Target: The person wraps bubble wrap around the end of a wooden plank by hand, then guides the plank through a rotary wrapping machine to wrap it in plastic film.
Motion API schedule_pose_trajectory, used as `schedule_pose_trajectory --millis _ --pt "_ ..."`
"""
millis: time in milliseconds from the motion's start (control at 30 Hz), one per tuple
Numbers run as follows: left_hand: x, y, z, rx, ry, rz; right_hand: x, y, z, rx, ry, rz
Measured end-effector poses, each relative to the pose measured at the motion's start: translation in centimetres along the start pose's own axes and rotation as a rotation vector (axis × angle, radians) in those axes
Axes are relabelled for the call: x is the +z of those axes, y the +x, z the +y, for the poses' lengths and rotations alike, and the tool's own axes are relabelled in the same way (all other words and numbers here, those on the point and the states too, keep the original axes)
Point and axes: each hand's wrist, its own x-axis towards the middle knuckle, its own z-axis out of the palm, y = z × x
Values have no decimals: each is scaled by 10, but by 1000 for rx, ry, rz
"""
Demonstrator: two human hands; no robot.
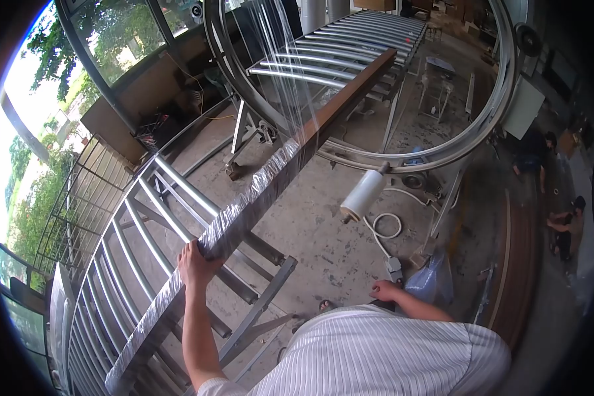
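Note:
A long brown beam (350, 99) runs from the lower left to the upper middle, through a large metal ring (442, 157). Its nearer length carries shiny clear plastic film (244, 198). My left hand (198, 265) grips this wrapped part, fingers over the top edge. By my waist hangs my right hand (385, 290), its fingers loosely curled and slightly apart, with nothing visible in it. A roll of film (363, 195) is mounted on the ring's lower side. Strands of stretched film (285, 72) reach down from the ring's upper left to the beam.
Metal roller conveyors stand on both sides of the ring, the near rollers (135, 221) at left and the far rollers (350, 41) behind it. A plastic bag (432, 280) and a white hose (384, 228) lie on the floor. Two people (564, 228) are at the right, near long brown boards (518, 264).

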Motion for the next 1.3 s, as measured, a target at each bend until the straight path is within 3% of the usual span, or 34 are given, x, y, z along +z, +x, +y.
schedule_pose_trajectory --millis 767,933,1133,1300 --pt "-8 -20 -27 -79 34 -11 6 16 19 -22 50 -13" --pt "-8 -36 -44 -26 34 105 2 16 16 -6 63 -48" --pt "-14 -37 -38 -81 46 -7 1 6 11 -1 28 13" --pt "-10 -42 -40 -53 33 50 22 11 33 0 6 9"
